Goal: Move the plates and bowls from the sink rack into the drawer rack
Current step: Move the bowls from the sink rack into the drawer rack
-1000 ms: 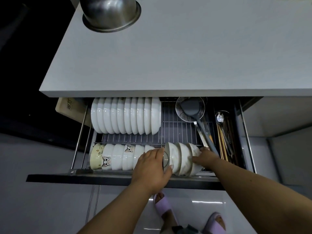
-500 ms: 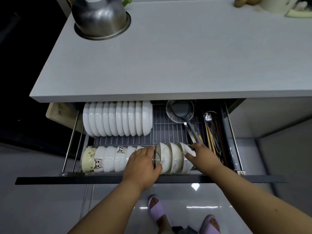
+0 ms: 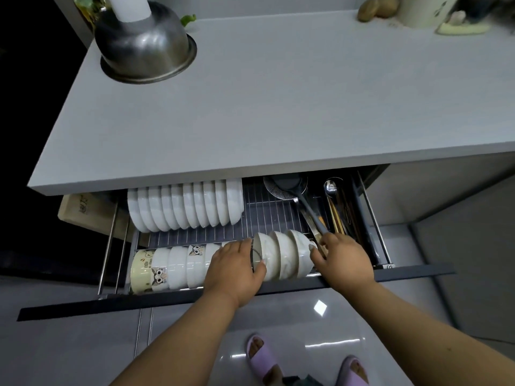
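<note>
Left hand (image 3: 235,270) covers the bowl rims beneath it, so its grip there can't be read. Beyond both hands, the countertop (image 3: 278,107) hides the plates' (image 3: 185,204) tops and the drawer's back.
</note>
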### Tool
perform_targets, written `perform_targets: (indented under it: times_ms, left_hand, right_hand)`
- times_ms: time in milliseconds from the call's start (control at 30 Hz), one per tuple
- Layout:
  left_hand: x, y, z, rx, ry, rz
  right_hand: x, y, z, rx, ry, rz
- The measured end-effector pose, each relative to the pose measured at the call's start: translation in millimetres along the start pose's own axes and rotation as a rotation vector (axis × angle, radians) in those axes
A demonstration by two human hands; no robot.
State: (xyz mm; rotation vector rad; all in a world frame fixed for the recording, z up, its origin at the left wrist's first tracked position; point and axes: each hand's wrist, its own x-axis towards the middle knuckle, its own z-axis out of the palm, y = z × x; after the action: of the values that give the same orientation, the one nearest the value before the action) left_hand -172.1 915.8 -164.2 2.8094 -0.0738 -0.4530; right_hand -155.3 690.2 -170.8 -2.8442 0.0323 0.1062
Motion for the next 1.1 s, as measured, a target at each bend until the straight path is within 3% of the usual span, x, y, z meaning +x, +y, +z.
perform_targets:
  times_ms: [500, 633, 867, 1100]
  left_hand:
    - [29.3, -2.8, -13.1, 0.050, 0.132, 0.082]
    - [36.2, -8.1, -16.7, 0.086, 0.195, 0.197]
    - [56.1, -12.8, -36.1, 0.252, 0.152, 0.362]
    - [88.3, -8.4, -67.8, 0.370, 0.197, 0.238]
  right_hand:
    - [41.3, -2.8, 6.0, -0.006, 0.218, -0.058]
    - [57.5, -5.7, 3.2, -0.013, 0.312, -0.103]
    - [86.4, -11.0, -2.5, -0.038, 0.506, -0.178]
    - [121.0, -20.2, -10.4, 0.100, 0.682, -0.410]
